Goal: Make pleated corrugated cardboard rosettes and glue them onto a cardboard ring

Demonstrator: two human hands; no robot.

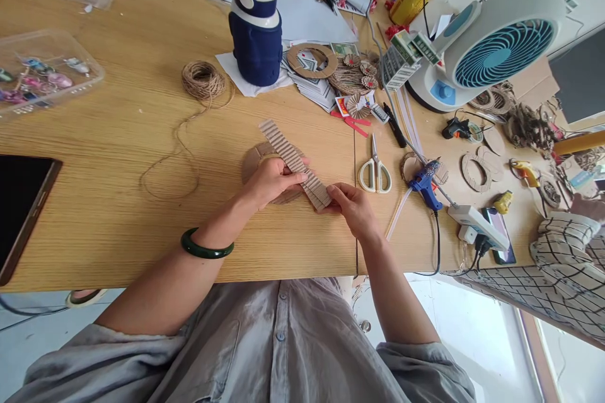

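A ribbed strip of corrugated cardboard (288, 150) lies slanted on the wooden table (118, 214), over a round cardboard disc (250, 160). My left hand (271, 179), with a green bangle on the wrist, presses on the middle of the strip with fingers curled over it. My right hand (354, 208) pinches the strip's near end between thumb and fingers. White-handled scissors (375, 171) lie just right of the strip. A blue glue gun (424, 184) rests a little further right.
A coil of twine (203, 80) trails a loop toward me. A navy bottle (255, 19), papers and paper fans sit at the back; a white-blue fan (496, 38) at right. Clear boxes (42, 75) and a dark tablet (21, 201) occupy the left. Another person's patterned sleeve (567, 252) shows at right.
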